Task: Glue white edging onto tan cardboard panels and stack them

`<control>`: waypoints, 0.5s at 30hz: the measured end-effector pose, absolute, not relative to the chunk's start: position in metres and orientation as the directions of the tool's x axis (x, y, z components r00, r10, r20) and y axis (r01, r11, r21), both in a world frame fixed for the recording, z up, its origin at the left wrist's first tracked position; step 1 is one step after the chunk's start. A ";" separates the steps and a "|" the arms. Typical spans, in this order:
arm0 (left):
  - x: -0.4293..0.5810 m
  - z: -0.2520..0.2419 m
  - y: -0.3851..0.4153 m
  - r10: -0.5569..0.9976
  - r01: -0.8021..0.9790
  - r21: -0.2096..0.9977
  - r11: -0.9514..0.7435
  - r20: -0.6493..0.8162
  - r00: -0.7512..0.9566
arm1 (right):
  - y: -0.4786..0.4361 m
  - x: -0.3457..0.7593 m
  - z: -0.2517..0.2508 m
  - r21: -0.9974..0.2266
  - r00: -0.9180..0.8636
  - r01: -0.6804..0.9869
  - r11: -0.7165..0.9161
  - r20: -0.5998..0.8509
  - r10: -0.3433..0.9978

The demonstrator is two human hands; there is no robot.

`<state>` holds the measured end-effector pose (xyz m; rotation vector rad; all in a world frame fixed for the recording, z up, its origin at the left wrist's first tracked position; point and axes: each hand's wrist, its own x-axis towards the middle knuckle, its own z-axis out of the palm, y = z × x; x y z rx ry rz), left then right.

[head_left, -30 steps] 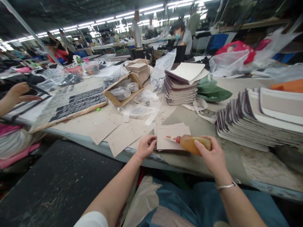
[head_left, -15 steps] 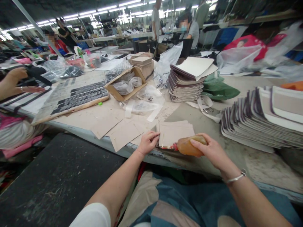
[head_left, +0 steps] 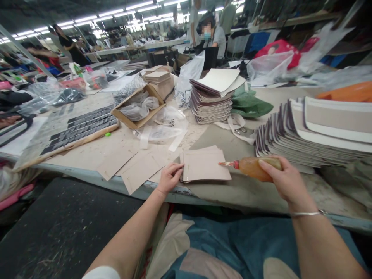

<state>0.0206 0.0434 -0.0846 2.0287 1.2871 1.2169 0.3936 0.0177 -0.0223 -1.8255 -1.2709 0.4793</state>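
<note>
A small stack of beige rectangular sheets (head_left: 205, 164) lies at the table's front edge. My left hand (head_left: 171, 177) is at its left side, fingers pinched together on the edge of the sheets. In my right hand (head_left: 286, 179) is an amber glue bottle (head_left: 257, 167), held tipped over with its red, crusted nozzle pointing left. The nozzle tip is over the right part of the top sheet; whether it touches is hard to tell. More beige sheets (head_left: 142, 172) are fanned out to the left of my left hand.
Stacks of padded panels stand to the right (head_left: 314, 135) and behind (head_left: 213, 99). An open cardboard box (head_left: 139, 108) holds plastic bags. A board with dark strips (head_left: 78, 126) lies left. A black surface (head_left: 66, 228) sits below the table; co-workers (head_left: 216, 37) are farther back.
The glue bottle has moved from the sheets' front edge to their right side, lifted and turned nearly level. My left hand stays at the left edge. The view has shifted right.
</note>
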 end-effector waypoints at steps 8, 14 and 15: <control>0.021 -0.084 0.043 0.886 0.487 0.744 -0.458 0.429 0.177 | 0.010 0.396 -0.009 -0.769 0.388 0.611 -0.186 0.087 0.917; 0.021 -0.084 0.042 0.948 0.369 0.873 -0.318 0.305 0.093 | -0.003 0.412 0.000 -0.810 0.307 0.543 -0.221 -0.054 0.950; 0.021 -0.082 0.042 0.958 0.324 0.902 -0.284 0.279 0.063 | -0.004 0.415 -0.001 -0.827 0.292 0.519 -0.219 -0.070 0.954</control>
